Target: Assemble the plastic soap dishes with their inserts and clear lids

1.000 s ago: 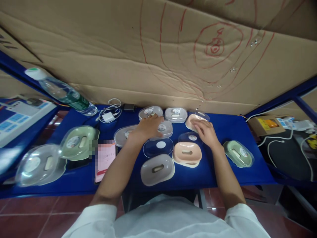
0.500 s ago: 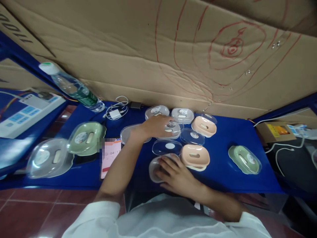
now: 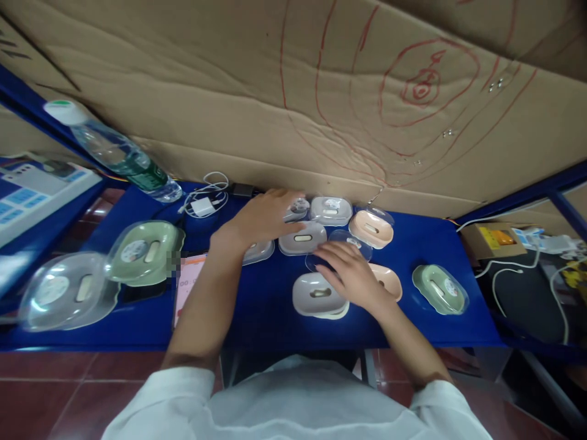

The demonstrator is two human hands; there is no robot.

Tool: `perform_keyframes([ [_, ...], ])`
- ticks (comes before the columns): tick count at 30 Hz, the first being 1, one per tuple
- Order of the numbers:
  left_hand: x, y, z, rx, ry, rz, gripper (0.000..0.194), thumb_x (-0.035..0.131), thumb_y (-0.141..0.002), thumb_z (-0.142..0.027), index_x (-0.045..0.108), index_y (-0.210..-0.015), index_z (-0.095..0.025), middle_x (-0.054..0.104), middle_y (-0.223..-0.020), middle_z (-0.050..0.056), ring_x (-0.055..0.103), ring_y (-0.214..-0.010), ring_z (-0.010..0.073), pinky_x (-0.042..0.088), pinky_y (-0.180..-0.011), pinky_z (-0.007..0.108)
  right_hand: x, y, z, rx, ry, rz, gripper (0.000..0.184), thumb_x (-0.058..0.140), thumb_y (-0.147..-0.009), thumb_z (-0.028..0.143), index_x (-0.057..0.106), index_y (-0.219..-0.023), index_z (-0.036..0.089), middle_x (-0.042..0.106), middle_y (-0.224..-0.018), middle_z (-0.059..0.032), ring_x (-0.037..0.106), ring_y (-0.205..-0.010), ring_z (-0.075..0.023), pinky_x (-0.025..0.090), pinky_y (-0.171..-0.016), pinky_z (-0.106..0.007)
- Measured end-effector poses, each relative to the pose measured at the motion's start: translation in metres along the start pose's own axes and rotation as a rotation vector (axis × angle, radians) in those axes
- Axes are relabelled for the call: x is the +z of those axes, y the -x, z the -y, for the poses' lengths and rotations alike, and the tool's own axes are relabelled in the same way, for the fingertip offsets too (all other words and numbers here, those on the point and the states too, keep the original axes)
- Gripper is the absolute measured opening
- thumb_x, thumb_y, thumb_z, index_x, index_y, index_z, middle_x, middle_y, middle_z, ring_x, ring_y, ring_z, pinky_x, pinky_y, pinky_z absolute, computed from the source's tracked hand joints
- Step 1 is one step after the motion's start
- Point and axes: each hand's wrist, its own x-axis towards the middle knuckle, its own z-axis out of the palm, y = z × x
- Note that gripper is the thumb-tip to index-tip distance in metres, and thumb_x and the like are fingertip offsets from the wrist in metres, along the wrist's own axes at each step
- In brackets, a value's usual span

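Note:
My left hand (image 3: 266, 217) reaches to the back row, its thumb and fingers closed about the sides of a clear lid (image 3: 300, 205) with a round sticker. Below it lies a grey soap dish (image 3: 302, 238), its top uncovered. My right hand (image 3: 353, 269) is stretched out, palm down, with its fingertips at that dish's right edge, over another clear lid (image 3: 313, 263). In front sits an uncovered grey soap dish (image 3: 320, 292). A peach soap dish (image 3: 389, 282) is partly hidden by my right hand. One more grey dish (image 3: 259, 252) is partly behind my left hand.
Farther back stand a lidded grey dish (image 3: 331, 211) and a peach dish (image 3: 370, 230). Lidded green dishes sit left (image 3: 144, 252) and right (image 3: 440, 290). A phone (image 3: 187, 281), charger (image 3: 202, 206) and water bottle (image 3: 119, 153) are left; a cardboard wall (image 3: 206, 91) rises behind.
My left hand has moved back and left, and the middle grey dish has lost its lid. My right hand has left the front grey dish, moving up and right. That dish and the front peach one sit farther right.

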Motion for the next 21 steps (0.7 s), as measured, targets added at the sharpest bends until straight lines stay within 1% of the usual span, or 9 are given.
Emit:
perform_keyframes([
  [3,-0.005,0.005,0.008,-0.074,-0.026,-0.028,0.068,0.077,-0.095,-0.047,0.055,-0.152,-0.019,0.066,-0.151,0.015,0.062,-0.139,0.0367,0.05,-0.116,0.053,0.013,-0.042,0.001,0.102,0.135,0.125,0.038,0.053,-0.114,0.036,0.068,-0.143,0.018,0.073,-0.144,-0.0149,0.065,-0.135,-0.0318,0.046,-0.116,-0.05],
  [6,-0.013,0.013,0.009,-0.1,-0.047,-0.068,0.065,0.075,-0.097,-0.048,0.055,-0.151,-0.019,0.068,-0.147,0.014,0.066,-0.133,0.0373,0.051,-0.114,0.054,0.037,-0.065,0.003,0.17,0.226,0.251,0.045,0.064,-0.109,0.038,0.065,-0.146,0.013,0.07,-0.146,-0.0205,0.064,-0.136,-0.0363,0.041,-0.119,-0.056],
  [9,-0.023,0.029,-0.003,-0.091,-0.051,-0.166,0.062,0.07,-0.101,-0.051,0.053,-0.153,-0.022,0.069,-0.144,0.012,0.067,-0.13,0.0374,0.052,-0.114,0.056,0.052,-0.074,0.003,0.189,0.239,0.28,0.044,0.071,-0.105,0.034,0.066,-0.143,0.014,0.069,-0.145,-0.0215,0.065,-0.132,-0.0369,0.04,-0.118,-0.058],
  [11,-0.023,0.048,-0.016,-0.093,-0.039,-0.261,0.062,0.07,-0.101,-0.053,0.053,-0.153,-0.024,0.068,-0.145,0.012,0.067,-0.131,0.0388,0.053,-0.113,0.056,0.053,-0.079,0.0,0.179,0.241,0.29,0.038,0.069,-0.105,0.03,0.068,-0.14,0.016,0.072,-0.142,-0.0195,0.067,-0.129,-0.0351,0.041,-0.117,-0.055],
  [12,-0.02,0.06,-0.024,-0.102,-0.031,-0.315,0.061,0.07,-0.1,-0.054,0.054,-0.152,-0.026,0.068,-0.146,0.012,0.066,-0.131,0.0396,0.053,-0.112,0.056,0.051,-0.08,-0.002,0.169,0.239,0.297,0.034,0.067,-0.106,0.029,0.069,-0.138,0.017,0.073,-0.139,-0.0187,0.068,-0.128,-0.0343,0.042,-0.116,-0.054],
  [14,-0.004,0.087,-0.041,-0.123,-0.019,-0.41,0.061,0.068,-0.101,-0.056,0.053,-0.153,-0.029,0.066,-0.15,0.012,0.065,-0.134,0.0403,0.055,-0.11,0.056,0.044,-0.084,-0.007,0.15,0.228,0.31,0.03,0.062,-0.108,0.027,0.07,-0.136,0.018,0.076,-0.134,-0.0174,0.069,-0.127,-0.0335,0.043,-0.115,-0.053],
  [16,0.023,0.117,-0.059,-0.121,0.004,-0.472,0.067,0.069,-0.099,-0.059,0.049,-0.157,-0.031,0.065,-0.153,0.013,0.066,-0.135,0.0397,0.056,-0.108,0.056,0.034,-0.085,-0.013,0.126,0.206,0.32,0.031,0.058,-0.111,0.028,0.071,-0.138,0.019,0.077,-0.133,-0.0152,0.069,-0.127,-0.0321,0.043,-0.115,-0.051],
  [19,0.075,0.155,-0.084,-0.091,0.041,-0.437,0.069,0.069,-0.1,-0.057,0.046,-0.161,-0.032,0.065,-0.154,0.015,0.07,-0.129,0.0377,0.06,-0.099,0.053,0.016,-0.084,-0.023,0.093,0.122,0.292,0.033,0.053,-0.114,0.03,0.07,-0.14,0.021,0.077,-0.135,-0.0123,0.069,-0.129,-0.0297,0.043,-0.116,-0.05],
  [21,0.108,0.172,-0.096,-0.077,0.037,-0.429,0.065,0.07,-0.101,-0.05,0.05,-0.158,-0.029,0.063,-0.156,0.018,0.07,-0.129,0.0376,0.059,-0.101,0.053,0.004,-0.081,-0.029,0.081,0.058,0.24,0.034,0.05,-0.115,0.031,0.07,-0.142,0.023,0.077,-0.136,-0.0114,0.069,-0.13,-0.0292,0.044,-0.115,-0.049],
])
